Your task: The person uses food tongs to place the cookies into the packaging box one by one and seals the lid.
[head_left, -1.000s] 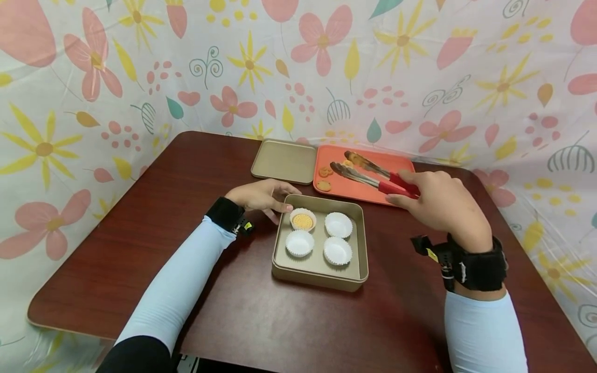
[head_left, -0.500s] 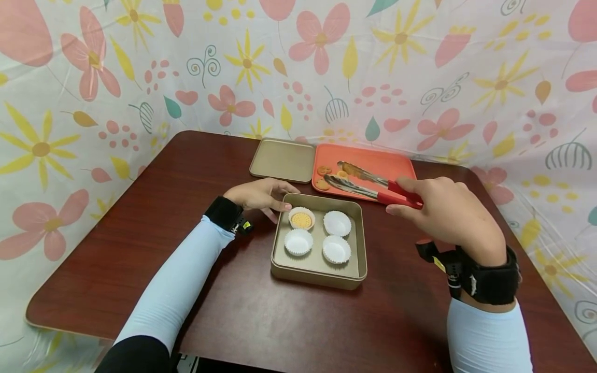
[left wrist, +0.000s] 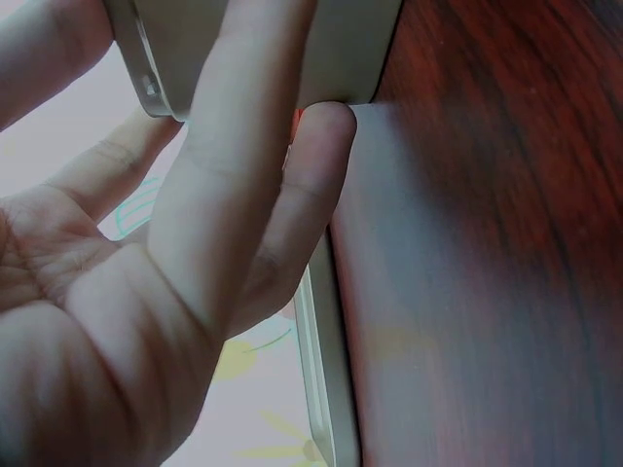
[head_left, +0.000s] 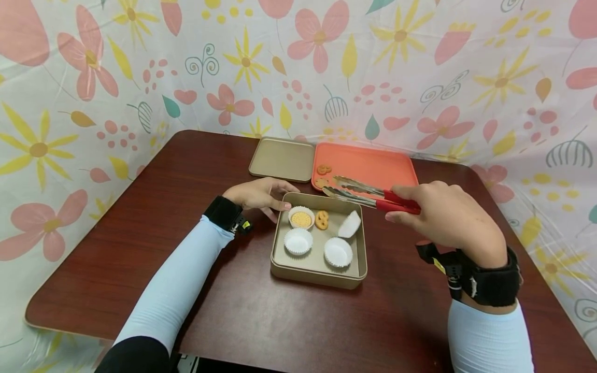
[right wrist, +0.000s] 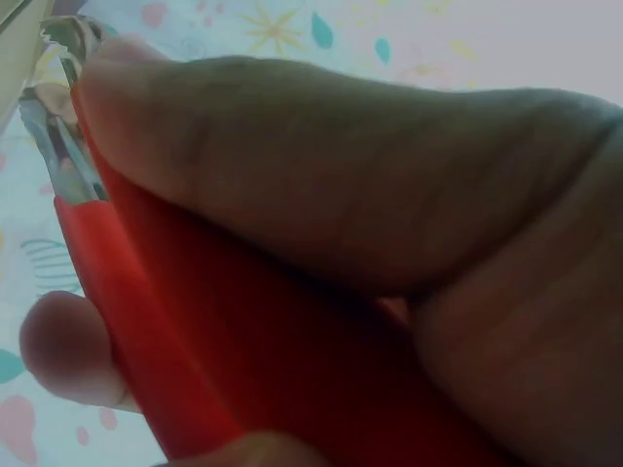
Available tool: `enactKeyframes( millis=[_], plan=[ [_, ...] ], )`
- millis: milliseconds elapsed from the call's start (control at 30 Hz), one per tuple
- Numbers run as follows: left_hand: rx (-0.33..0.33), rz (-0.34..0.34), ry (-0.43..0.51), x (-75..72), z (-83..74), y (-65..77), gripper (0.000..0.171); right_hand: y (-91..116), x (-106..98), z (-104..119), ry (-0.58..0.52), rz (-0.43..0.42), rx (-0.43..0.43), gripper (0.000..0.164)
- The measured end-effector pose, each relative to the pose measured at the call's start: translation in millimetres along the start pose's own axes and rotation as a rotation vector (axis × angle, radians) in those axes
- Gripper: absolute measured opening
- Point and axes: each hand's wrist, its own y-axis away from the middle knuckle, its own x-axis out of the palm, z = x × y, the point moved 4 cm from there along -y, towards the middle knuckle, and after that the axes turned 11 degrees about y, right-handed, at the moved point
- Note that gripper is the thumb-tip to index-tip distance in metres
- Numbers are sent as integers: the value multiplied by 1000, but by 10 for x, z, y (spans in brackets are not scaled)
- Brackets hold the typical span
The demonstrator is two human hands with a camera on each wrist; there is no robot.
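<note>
My left hand (head_left: 261, 197) holds the back left corner of a gold tin (head_left: 305, 277), its thumb at the rim. In the left wrist view its fingers lie against the wall of the tin (left wrist: 350, 58). Inside the tin a pale round biscuit (head_left: 301, 220) sits in one paper cup, with a small pretzel (head_left: 322, 219) bare beside it. Two paper cups stand upright; another paper cup (head_left: 350, 225) is tipped at the right wall. My right hand (head_left: 448, 220) grips the red handles of metal tongs (head_left: 356, 194), whose parted tips overlap the tray's front edge behind the tin.
Beyond the tin lies an orange tray (head_left: 373, 160) with a pretzel (head_left: 324, 169) and a round cookie (head_left: 321, 183) at its left end. To its left is a flat gold lid (head_left: 282, 158). A flower-patterned sheet (head_left: 280, 62) hangs behind the brown table (head_left: 224, 311).
A pretzel has landed in the tin between the back cups, and the back right cup has tipped over. The tongs have come slightly lower toward the tin. My left hand has stayed put.
</note>
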Motion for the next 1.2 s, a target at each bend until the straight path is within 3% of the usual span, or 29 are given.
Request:
enactKeyframes(
  millis=[400,933,1200],
  plan=[
    [2,-9,-3,0,1,14,49,-9,55,39,-6,99,3,30],
    [10,1,-15,9,40,-24,50,-287,257,145,-13,252,-16,44],
    [9,-8,-4,-27,25,-11,50,-499,143,207,-3,365,3,21]
  ],
)
